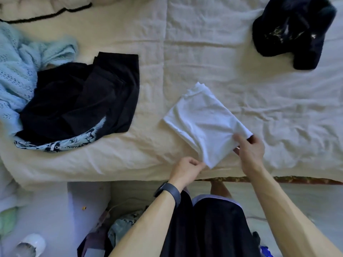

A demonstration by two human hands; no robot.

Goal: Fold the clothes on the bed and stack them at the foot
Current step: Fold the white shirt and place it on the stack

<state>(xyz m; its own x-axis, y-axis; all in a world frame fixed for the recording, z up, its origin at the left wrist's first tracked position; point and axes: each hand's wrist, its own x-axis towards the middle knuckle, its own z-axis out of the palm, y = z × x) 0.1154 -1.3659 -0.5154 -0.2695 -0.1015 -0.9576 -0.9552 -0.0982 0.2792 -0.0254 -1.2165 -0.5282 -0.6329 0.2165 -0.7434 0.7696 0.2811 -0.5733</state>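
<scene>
A folded white garment [202, 123] lies slanted on the cream bed sheet [185, 58] near the bed's front edge. My right hand [250, 151] pinches its near right corner, thumb on top. At the near left corner, my left hand [187, 167] pinches the cloth's edge with curled fingers. A black garment with a pale patterned hem [81, 101] lies loosely spread at the left. Beside it sits a crumpled light blue knit [20, 71]. A dark navy garment [293, 32] is bunched at the far right.
A black cord [46, 14] runs across the bedding at the far left. Below the bed edge [278, 179] are the floor, a white mug [31, 245] and some bags and clutter by my legs.
</scene>
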